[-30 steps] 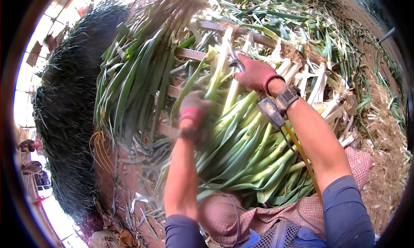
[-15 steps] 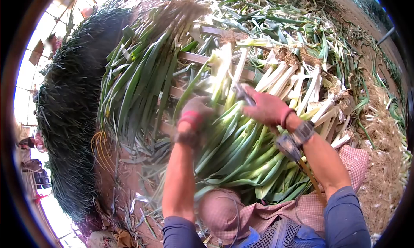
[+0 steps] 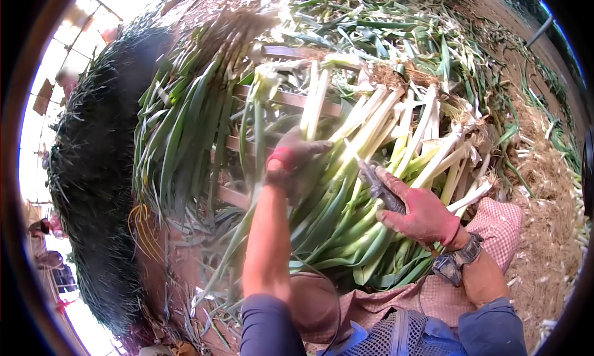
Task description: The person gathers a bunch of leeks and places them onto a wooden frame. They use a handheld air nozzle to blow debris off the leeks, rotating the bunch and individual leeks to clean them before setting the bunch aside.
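My left hand (image 3: 300,149), in a dusty glove with a red cuff, reaches over the leeks with its fingers stretched to the right. It touches the lower part of a few white leek stalks (image 3: 317,99); a firm grip on them does not show. My right hand (image 3: 427,214), in a reddish glove, holds a grey air blow gun (image 3: 380,188), its thin nozzle pointing up and left over the leek pile (image 3: 346,214). White shafts and roots lie away from me, green leaves towards me. Left of my left hand, one leek (image 3: 263,93) lies across wooden slats (image 3: 297,100).
A bundle of leeks (image 3: 185,115) lies at left, beside a tall dark-green stack (image 3: 93,189). Loose leaves (image 3: 383,34) cover the far side. Root trimmings (image 3: 538,214) heap up at right. A checked cloth (image 3: 495,226) covers my lap. Another person (image 3: 46,251) is at far left.
My left hand has moved up and right onto the leeks. A leek now lies farther left on the slats. My right hand has moved right and down with the air blow gun.
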`<state>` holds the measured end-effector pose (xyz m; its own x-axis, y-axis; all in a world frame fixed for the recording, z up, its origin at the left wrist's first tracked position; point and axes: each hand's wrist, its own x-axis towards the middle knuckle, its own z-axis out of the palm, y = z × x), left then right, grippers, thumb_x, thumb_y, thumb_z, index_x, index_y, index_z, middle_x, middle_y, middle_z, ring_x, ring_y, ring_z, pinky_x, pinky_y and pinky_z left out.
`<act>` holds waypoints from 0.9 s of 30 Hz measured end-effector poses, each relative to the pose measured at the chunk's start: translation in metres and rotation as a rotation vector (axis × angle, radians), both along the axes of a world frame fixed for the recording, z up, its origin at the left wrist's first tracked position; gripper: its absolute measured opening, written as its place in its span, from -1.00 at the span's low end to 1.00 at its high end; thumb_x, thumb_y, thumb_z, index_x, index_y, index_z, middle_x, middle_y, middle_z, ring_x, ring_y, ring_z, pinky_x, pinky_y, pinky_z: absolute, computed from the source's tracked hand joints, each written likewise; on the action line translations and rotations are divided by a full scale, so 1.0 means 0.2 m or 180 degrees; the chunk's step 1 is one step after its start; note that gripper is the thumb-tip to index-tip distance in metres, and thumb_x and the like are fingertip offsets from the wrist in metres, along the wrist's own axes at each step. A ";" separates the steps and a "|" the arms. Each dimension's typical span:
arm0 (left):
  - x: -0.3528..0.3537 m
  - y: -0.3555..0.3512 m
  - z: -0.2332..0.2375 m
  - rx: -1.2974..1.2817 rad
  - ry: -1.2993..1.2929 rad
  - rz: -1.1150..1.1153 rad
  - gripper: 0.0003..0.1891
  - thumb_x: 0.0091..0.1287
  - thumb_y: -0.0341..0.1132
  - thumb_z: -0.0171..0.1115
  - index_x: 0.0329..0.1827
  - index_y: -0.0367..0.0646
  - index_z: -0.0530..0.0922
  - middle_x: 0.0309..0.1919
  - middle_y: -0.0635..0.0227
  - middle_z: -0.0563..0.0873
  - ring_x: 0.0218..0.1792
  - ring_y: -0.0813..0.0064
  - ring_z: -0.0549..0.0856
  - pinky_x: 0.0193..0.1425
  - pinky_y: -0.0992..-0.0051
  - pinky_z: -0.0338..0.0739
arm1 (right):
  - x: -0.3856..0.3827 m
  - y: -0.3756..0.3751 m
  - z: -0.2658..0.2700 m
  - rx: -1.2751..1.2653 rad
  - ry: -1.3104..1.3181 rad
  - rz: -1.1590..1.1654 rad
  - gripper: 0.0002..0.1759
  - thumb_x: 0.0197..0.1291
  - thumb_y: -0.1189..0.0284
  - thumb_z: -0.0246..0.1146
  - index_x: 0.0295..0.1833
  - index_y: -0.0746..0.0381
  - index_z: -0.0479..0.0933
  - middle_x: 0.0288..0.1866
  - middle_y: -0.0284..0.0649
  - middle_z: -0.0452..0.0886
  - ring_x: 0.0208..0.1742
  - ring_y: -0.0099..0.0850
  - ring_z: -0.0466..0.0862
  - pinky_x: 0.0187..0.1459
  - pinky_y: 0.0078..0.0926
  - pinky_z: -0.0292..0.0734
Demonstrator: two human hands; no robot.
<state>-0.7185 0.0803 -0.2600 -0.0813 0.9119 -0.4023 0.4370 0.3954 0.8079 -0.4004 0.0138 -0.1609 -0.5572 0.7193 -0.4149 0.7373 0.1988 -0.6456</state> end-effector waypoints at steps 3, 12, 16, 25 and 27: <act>0.03 0.02 -0.01 0.0032 -0.0789 -0.0221 -0.41 0.23 -0.21 0.70 0.21 -0.40 0.70 -0.09 0.18 0.87 -0.18 0.46 0.77 -0.09 0.39 0.67 | 0.06 -0.02 0.03 -0.0285 -0.0214 0.0036 0.01 0.32 -0.06 0.34 0.75 0.17 0.22 -0.02 0.30 0.76 0.07 0.24 0.77 0.18 0.01 0.65; 0.26 -0.02 0.03 -0.0594 0.0375 -0.0666 0.15 -0.04 0.19 0.83 0.50 -0.35 0.45 0.21 -0.04 0.77 0.19 0.14 0.78 0.35 0.27 0.64 | 0.26 -0.09 0.04 -0.0106 0.0253 -0.0498 0.02 0.32 -0.03 0.38 0.77 0.12 0.19 0.02 0.25 0.77 0.04 0.21 0.79 0.17 -0.03 0.67; 0.48 0.02 0.03 -0.0490 0.1682 -0.0540 0.49 -0.22 0.46 0.74 0.69 -0.28 0.19 0.51 -0.30 0.48 0.49 -0.25 0.54 0.54 0.08 0.51 | 0.37 -0.11 0.08 0.0114 -0.0021 -0.0444 0.02 0.33 -0.04 0.36 0.80 0.03 0.16 -0.19 0.01 0.77 -0.22 -0.08 0.80 -0.01 -0.19 0.74; 0.45 0.09 0.09 -0.0718 0.1648 -0.0731 -0.13 -0.04 0.06 0.63 0.33 -0.21 0.55 0.06 -0.08 0.85 0.11 0.05 0.85 0.33 0.21 0.70 | 0.92 -0.07 0.50 0.1094 -0.0223 -0.1788 -0.03 0.35 0.31 0.30 0.83 -0.04 0.10 0.35 -0.09 0.61 0.05 -0.41 0.71 0.00 -0.42 0.70; 0.40 0.08 0.08 -0.0528 0.1596 -0.0771 -0.16 -0.05 0.04 0.63 0.30 -0.20 0.59 0.04 -0.10 0.85 0.10 0.05 0.86 0.30 0.21 0.71 | 1.30 -0.15 0.49 0.1494 -0.0691 -0.1895 -0.07 0.40 0.34 0.27 0.83 0.06 0.10 0.61 0.01 0.45 0.45 -0.20 0.57 0.43 -0.26 0.48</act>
<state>-0.6382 0.0955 -0.2439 -0.0955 0.8563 -0.5076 0.8441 0.3400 0.4147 -0.1408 -0.0158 -0.0631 0.0354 0.9982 -0.0494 0.9053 -0.0529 -0.4215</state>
